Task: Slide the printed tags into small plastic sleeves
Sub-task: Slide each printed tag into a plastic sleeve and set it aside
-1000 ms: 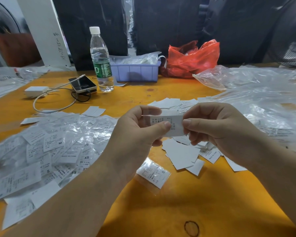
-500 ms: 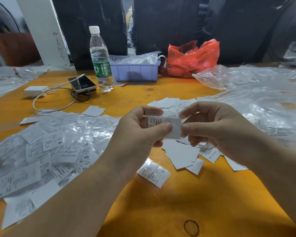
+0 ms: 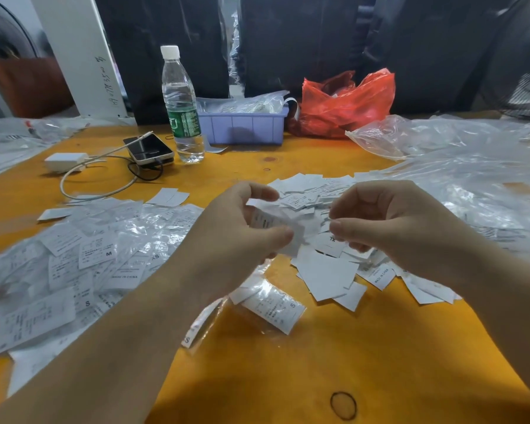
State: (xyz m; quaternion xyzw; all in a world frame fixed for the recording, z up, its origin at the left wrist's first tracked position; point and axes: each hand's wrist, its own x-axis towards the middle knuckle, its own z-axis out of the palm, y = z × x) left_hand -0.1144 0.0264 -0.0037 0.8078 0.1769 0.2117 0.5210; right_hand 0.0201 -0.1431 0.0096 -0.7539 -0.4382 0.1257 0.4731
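My left hand pinches a small printed tag between thumb and fingers above the table; the tag is motion-blurred, so any sleeve around it cannot be made out. My right hand hovers just right of it, fingers loosely curled, thumb and forefinger slightly apart with nothing visible between them. Below both hands lies a heap of loose white tags. A pile of tags in clear sleeves covers the left of the table. One sleeved tag lies alone in front.
The orange wooden table carries crumpled clear plastic bags on the right. At the back stand a water bottle, a phone with cable and charger, a purple tray and a red bag.
My right hand has let go of the tag and drawn a little to the right. My left hand keeps the tag, which has tilted and dropped slightly.
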